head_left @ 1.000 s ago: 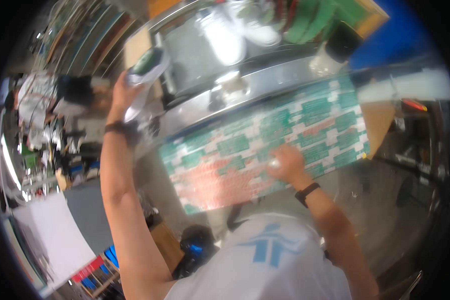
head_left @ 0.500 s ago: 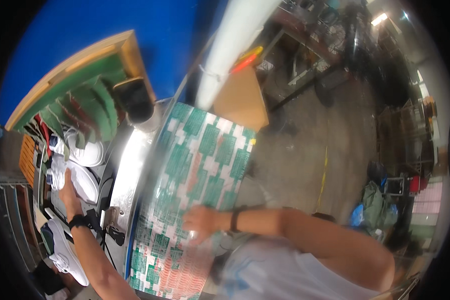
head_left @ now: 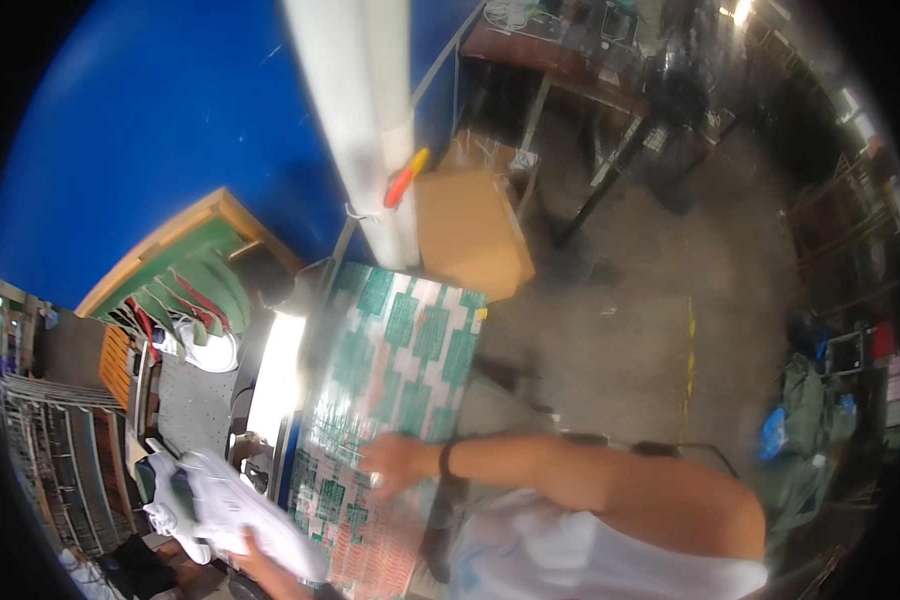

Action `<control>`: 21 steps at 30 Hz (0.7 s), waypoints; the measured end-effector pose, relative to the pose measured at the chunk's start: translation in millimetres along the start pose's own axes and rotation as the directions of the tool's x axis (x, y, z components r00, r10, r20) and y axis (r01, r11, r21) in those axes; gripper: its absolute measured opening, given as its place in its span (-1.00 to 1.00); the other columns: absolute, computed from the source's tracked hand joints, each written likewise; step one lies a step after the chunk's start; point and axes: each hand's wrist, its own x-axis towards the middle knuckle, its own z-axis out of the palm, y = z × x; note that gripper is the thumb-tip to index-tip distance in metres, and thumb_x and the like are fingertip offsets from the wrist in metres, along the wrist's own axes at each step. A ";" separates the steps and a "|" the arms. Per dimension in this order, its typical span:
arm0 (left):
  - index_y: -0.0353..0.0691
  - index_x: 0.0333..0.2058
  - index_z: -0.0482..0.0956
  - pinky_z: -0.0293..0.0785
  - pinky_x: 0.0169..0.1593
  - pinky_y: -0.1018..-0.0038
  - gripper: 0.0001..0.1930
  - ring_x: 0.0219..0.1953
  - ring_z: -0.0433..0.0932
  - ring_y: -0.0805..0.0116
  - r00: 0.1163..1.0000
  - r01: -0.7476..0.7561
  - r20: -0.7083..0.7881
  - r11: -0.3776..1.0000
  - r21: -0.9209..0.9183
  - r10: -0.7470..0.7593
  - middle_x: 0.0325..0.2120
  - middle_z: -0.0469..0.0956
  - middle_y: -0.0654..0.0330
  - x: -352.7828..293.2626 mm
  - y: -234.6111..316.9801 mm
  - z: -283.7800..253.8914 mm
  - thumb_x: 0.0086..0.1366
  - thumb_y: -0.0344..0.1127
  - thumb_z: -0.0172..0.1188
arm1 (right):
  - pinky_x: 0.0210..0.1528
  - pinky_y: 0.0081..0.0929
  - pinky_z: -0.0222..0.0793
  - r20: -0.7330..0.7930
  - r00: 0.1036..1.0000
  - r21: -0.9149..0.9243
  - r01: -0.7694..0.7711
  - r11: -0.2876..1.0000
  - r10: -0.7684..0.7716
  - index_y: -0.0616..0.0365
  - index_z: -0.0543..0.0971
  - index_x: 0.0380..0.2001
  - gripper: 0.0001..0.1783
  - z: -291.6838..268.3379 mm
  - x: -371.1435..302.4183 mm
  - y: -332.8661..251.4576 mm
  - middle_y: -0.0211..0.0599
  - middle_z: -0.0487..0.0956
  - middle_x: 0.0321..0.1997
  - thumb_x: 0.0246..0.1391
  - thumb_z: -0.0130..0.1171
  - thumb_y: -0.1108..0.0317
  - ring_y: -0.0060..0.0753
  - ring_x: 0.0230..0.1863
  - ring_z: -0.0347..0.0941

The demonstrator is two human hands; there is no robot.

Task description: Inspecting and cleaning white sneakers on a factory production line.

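My left hand (head_left: 257, 563) grips a white low-top shoe (head_left: 248, 505) at the lower left, its fingers closed against the side. Behind it, partly covered, is another white shoe (head_left: 175, 520) with dark lining. My right hand (head_left: 400, 465), slightly blurred, rests with fingers stretched out on the tabletop (head_left: 425, 325), which is covered in green, white and red printed film. Farther up, one more white shoe (head_left: 210, 350) sits on a perforated grey conveyor (head_left: 195, 400), just beyond hanging green flaps (head_left: 205, 290).
A wood-framed tunnel opening (head_left: 160, 245) stands over the conveyor against a blue wall (head_left: 160, 120). White pipes (head_left: 355, 110) rise behind the table, with a red-and-yellow tool (head_left: 406, 178) tied there. A cardboard box (head_left: 470, 230) adjoins the far end. Wire racks (head_left: 60, 440) stand left.
My left hand has taken a white shoe off the conveyor by the flaps and brought it nearer my body. My right hand stays on the table. The view has shifted.
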 end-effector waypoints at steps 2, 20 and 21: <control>-0.47 0.49 0.27 0.64 0.27 0.15 -0.13 0.21 0.61 0.02 0.988 -0.152 0.039 0.980 0.129 0.148 0.32 0.54 -0.20 -65.1 -40.1 11.2 0.37 -0.28 0.56 | -0.13 -0.05 0.45 0.065 0.997 0.063 -0.049 0.997 0.045 0.10 0.66 -0.28 -0.44 -1.1 -2.3 -1.4 -0.18 0.51 -0.22 0.07 0.46 -0.22 0.00 -0.20 0.52; -0.28 0.19 0.66 0.61 0.02 0.33 -0.54 0.04 0.64 0.36 0.999 -0.018 0.040 0.945 -0.327 0.033 0.00 0.70 0.13 -169.1 -96.0 -3.5 0.63 0.02 0.26 | 0.36 0.02 0.50 0.446 0.838 0.471 -0.518 0.714 0.314 0.19 0.55 0.37 -0.25 -30.8 -82.7 -106.8 0.19 0.66 0.28 0.37 0.35 -0.14 0.13 0.30 0.61; -0.26 0.14 0.68 0.62 -0.07 0.34 -0.56 -0.10 0.66 0.35 0.990 0.081 0.141 0.869 -0.489 -0.013 -0.10 0.68 0.20 -169.8 -65.0 -5.0 0.63 0.03 0.26 | 0.40 0.01 0.48 0.385 0.885 0.536 -0.445 0.717 0.262 0.19 0.52 0.41 -0.26 -30.9 -80.2 -108.7 0.21 0.64 0.33 0.38 0.37 -0.07 0.11 0.34 0.59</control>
